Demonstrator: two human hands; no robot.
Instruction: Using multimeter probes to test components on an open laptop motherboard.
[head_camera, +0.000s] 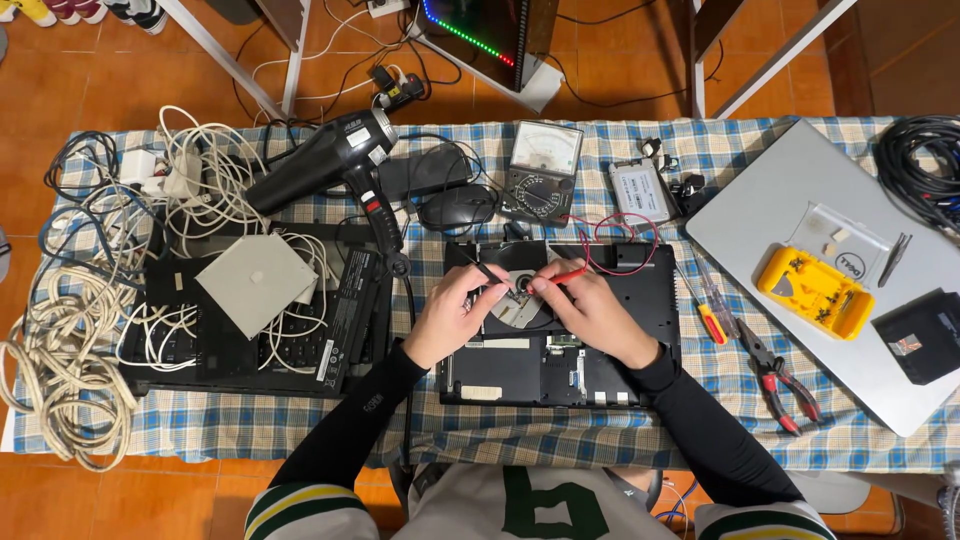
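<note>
An opened black laptop base (640, 300) lies upside down on the checked cloth, with a silver disc-shaped part (517, 308) exposed in its middle. My left hand (452, 315) grips a black test probe (484, 270) whose tip rests by that part. My right hand (590, 310) grips a red test probe (568, 274), its tip pointing at the same spot. Red and black leads (610, 240) run back to an analogue multimeter (541, 170) behind the laptop.
A black heat gun (330, 160), a mouse (458, 208) and a drive (640, 190) lie behind. Left: another dismantled laptop (190, 350) under white cables and a grey square. Right: screwdrivers (708, 310), red pliers (780, 380), a silver laptop lid (790, 190), a yellow parts box (815, 290).
</note>
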